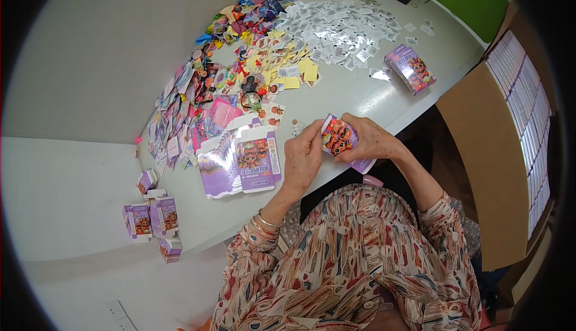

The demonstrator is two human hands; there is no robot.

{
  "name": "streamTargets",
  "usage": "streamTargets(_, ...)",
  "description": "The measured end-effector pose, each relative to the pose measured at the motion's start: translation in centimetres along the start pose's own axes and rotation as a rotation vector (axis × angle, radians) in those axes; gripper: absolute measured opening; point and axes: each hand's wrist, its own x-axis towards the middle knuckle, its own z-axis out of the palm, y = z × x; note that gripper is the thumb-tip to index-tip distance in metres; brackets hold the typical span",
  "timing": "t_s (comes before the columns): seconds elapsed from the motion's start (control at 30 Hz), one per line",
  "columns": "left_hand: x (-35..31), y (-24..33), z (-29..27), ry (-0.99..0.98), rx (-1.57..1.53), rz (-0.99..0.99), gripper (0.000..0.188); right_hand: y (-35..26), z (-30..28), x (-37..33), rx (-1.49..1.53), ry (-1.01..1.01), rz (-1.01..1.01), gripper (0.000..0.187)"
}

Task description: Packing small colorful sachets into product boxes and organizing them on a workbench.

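Note:
A small purple cardboard box (339, 137) with a cartoon print is held between my two hands, just above the table's front edge. My left hand (303, 158) grips its left side, thumb along the top. From the right, my right hand (373, 140) wraps round the other side, and a purple flap shows below the fingers. Whether anything is inside the box cannot be seen. Left of my left hand lies a stack of flattened purple boxes (225, 172). One purple box (411, 70), folded into shape, rests on the table to the right.
Heaped silver-white packets (336, 28), yellow cards (288, 70) and mixed colourful small items (207, 85) cover the table's far and left parts. Several purple boxes (162, 214) stand at the left end. An open brown carton (489, 169) with rows of packed items stands at right.

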Motion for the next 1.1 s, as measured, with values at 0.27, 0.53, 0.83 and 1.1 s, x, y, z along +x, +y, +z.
streamTargets(0.27,0.4,-1.4,-0.5,-0.129,-0.164,-0.237,0.023,-0.5,0.1,-0.2,-0.018,0.006,-0.011,0.053)
streamTargets(0.53,-1.6,-0.8,1.3,-0.019,-0.153,0.113,0.027,0.0,0.2,0.1,0.052,0.014,-0.073,0.050)
streamTargets(0.83,1.5,-1.1,-0.3,-0.038,-0.983,-0.435,0.022,-0.3,-3.5,-1.1,0.341,-0.002,0.112,0.083)
streamTargets(1.1,0.2,-0.7,2.2,-0.141,-0.899,-0.435,0.022,-1.6,-0.3,-1.6,0.147,0.386,-0.191,0.087)
